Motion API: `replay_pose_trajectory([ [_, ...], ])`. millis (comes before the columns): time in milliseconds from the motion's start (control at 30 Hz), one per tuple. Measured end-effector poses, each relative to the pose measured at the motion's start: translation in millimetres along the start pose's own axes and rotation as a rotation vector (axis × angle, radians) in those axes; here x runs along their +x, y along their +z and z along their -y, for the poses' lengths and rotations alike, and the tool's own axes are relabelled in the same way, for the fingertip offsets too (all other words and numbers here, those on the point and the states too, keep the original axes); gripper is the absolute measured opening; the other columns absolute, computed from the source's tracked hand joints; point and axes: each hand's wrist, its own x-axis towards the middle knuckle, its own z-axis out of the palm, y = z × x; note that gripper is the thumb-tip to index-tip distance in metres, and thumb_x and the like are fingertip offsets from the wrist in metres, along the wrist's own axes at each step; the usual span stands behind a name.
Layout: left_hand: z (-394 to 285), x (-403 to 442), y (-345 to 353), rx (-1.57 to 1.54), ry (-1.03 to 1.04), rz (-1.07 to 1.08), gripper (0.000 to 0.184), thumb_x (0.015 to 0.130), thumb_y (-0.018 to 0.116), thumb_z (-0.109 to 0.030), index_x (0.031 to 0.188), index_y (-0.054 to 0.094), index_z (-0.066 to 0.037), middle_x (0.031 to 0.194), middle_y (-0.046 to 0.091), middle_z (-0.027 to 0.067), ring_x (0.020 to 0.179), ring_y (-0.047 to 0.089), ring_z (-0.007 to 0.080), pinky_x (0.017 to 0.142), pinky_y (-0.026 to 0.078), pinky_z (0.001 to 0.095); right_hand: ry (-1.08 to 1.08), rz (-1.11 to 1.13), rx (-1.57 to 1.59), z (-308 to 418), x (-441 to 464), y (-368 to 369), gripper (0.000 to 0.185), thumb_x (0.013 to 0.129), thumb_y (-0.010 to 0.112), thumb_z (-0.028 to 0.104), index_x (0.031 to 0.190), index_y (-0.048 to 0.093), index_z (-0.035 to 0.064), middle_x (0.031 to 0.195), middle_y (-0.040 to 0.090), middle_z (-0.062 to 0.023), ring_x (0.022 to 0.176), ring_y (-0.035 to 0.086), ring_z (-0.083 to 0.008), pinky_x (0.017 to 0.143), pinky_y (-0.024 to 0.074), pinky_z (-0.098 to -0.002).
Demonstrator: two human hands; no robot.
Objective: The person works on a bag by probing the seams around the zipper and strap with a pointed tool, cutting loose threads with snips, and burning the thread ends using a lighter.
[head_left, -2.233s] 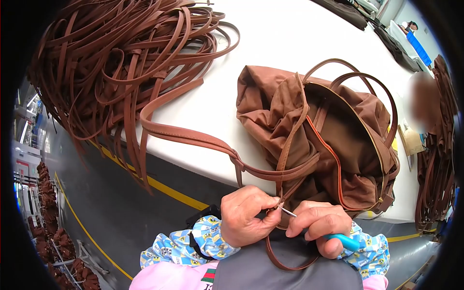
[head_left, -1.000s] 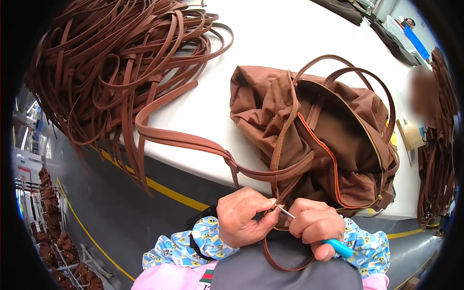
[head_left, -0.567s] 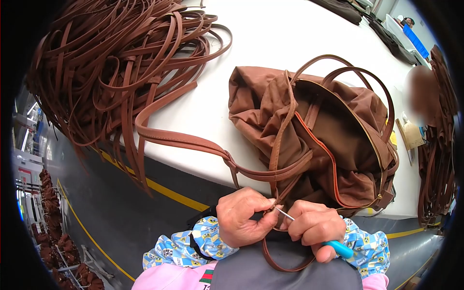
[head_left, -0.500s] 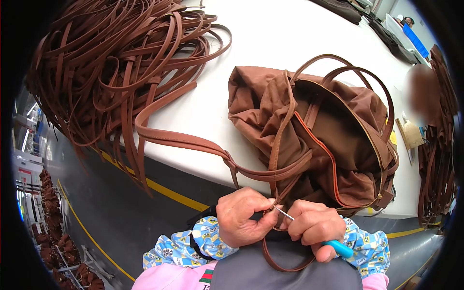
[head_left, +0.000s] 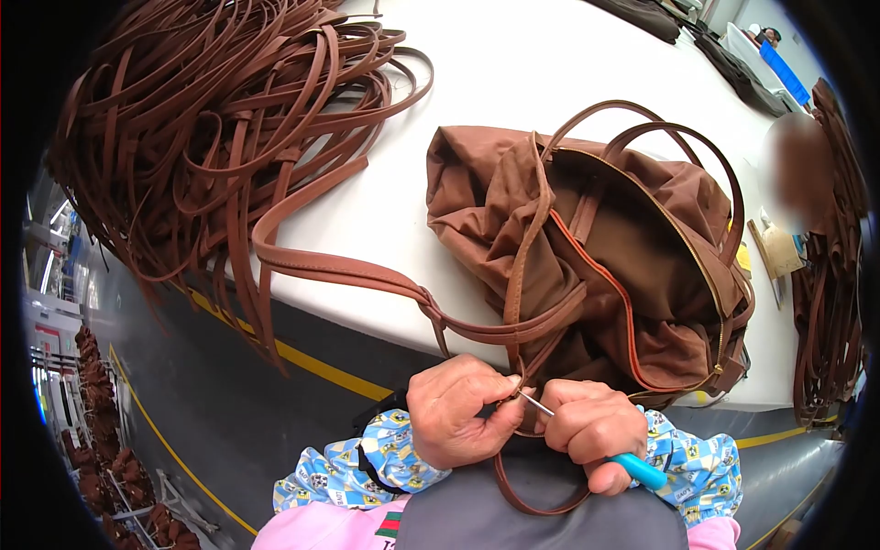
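My left hand [head_left: 458,412] pinches a narrow brown strap [head_left: 510,490] at the bag's near side, thumb against fingertips. Wrapped in my right hand [head_left: 594,423] is a tool with a turquoise handle [head_left: 642,470] and a thin metal shaft [head_left: 536,403]; whether it is an awl or a screwdriver I cannot tell. Its tip meets the strap at my left fingertips, which hide the exact contact. Just beyond both hands, a brown handbag [head_left: 477,188] lies unzipped on the white table [head_left: 403,206]. A long brown shoulder strap [head_left: 353,273] runs left from it.
A big heap of brown straps [head_left: 229,128] hangs over the table's left edge. More brown straps [head_left: 820,321] hang at the right, near a wooden-edged tool [head_left: 763,247]. Dark pieces [head_left: 742,78] lie at the far end. Brown items [head_left: 96,403] hang on a rack at lower left.
The view has shifted slightly, so the bag and straps sit a little further left. Both hands keep the same grip, and the shaft still touches the strap.
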Motion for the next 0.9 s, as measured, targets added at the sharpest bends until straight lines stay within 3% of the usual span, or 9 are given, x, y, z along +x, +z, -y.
replay_pose_trajectory([
  [167,-0.8,1.0,1.0,-0.043,-0.038,0.027,0.021,0.059,0.071,0.004,0.077,0.06,-0.001,0.06,0.057,0.009,0.05,0.058,0.0218,0.042,0.044,0.0273,-0.014,0.019,-0.018,-2.8,-0.3,-1.2,0.034,0.085,0.055,0.029,0.064,0.046,0.0044,0.064,0.046,-0.0094,0.051,0.035,-0.0238,0.047,0.0303,-0.0345],
  [367,-1.9,2.0,3.3,-0.135,-0.109,0.033,0.019,0.063,0.071,0.003,0.078,0.06,-0.001,0.06,0.059,0.0095,0.051,0.06,0.021,0.045,0.046,0.0262,-0.173,0.16,-0.268,-4.9,6.6,-3.0,0.034,0.079,0.06,0.022,0.056,0.04,0.0064,0.059,0.039,-0.0066,0.049,0.035,-0.0228,0.041,0.0267,-0.0333],
  [533,-2.3,4.6,2.6,-0.056,-0.04,0.046,0.02,0.059,0.07,0.005,0.076,0.06,-0.001,0.058,0.056,0.0092,0.049,0.058,0.0216,0.043,0.044,0.0272,-0.176,0.202,-0.411,2.8,12.8,-1.4,0.037,0.076,0.061,0.02,0.052,0.034,0.0089,0.057,0.035,-0.0055,0.046,0.034,-0.0227,0.038,0.0258,-0.0336],
  [633,-0.9,7.2,0.8,0.038,0.036,0.062,0.021,0.057,0.07,0.006,0.074,0.06,-0.001,0.057,0.054,0.0086,0.048,0.056,0.022,0.042,0.044,0.0281,-0.105,0.201,-0.404,6.2,16.4,-0.9,0.035,0.074,0.06,0.018,0.052,0.034,0.0089,0.056,0.034,-0.0056,0.046,0.033,-0.0234,0.038,0.0249,-0.0343],
  [733,0.7,9.3,-1.6,0.095,0.101,0.092,0.021,0.057,0.069,0.006,0.074,0.059,-0.001,0.057,0.053,0.0079,0.048,0.055,0.0219,0.042,0.043,0.029,0.093,0.113,-0.19,11.3,19.3,-4.3,0.032,0.075,0.058,0.015,0.054,0.035,0.007,0.054,0.035,-0.0079,0.045,0.033,-0.0249,0.042,0.0273,-0.0358],
  [767,1.0,9.2,-2.5,0.112,0.124,0.114,0.019,0.057,0.068,0.005,0.074,0.059,0.0,0.058,0.053,0.0077,0.048,0.055,0.0217,0.042,0.043,0.0293,0.118,0.046,-0.135,11.7,22.8,-4.2,0.029,0.082,0.048,0.016,0.056,0.041,0.0056,0.051,0.041,-0.0055,0.042,0.034,-0.0218,0.041,0.0281,-0.0335],
  [833,1.6,8.5,-3.5,0.106,0.135,0.156,0.018,0.058,0.068,0.004,0.073,0.059,0.0,0.059,0.054,0.0077,0.048,0.054,0.022,0.042,0.043,0.0296,0.306,-0.024,-0.104,20.0,31.8,-2.9,0.028,0.083,0.047,0.015,0.057,0.042,0.0044,0.051,0.042,-0.006,0.042,0.036,-0.022,0.042,0.0308,-0.0335],
  [867,1.7,8.4,-3.5,0.1,0.146,0.195,0.017,0.059,0.068,0.003,0.073,0.058,0.0,0.06,0.054,0.0077,0.049,0.054,0.0222,0.043,0.043,0.0298,0.449,-0.01,-0.067,27.4,37.0,-4.4,0.019,0.082,0.052,0.008,0.067,0.052,-0.0032,0.058,0.048,-0.0149,0.05,0.045,-0.0305,0.048,0.0372,-0.0367],
  [900,0.0,9.7,-4.2,0.098,0.148,0.197,0.017,0.059,0.068,0.003,0.073,0.058,0.0,0.06,0.054,0.0077,0.049,0.054,0.0222,0.043,0.043,0.0298,0.448,-0.013,-0.07,30.6,41.5,-6.1,0.019,0.082,0.052,0.008,0.067,0.052,-0.0032,0.058,0.048,-0.0149,0.05,0.045,-0.0305,0.048,0.0372,-0.0367],
])
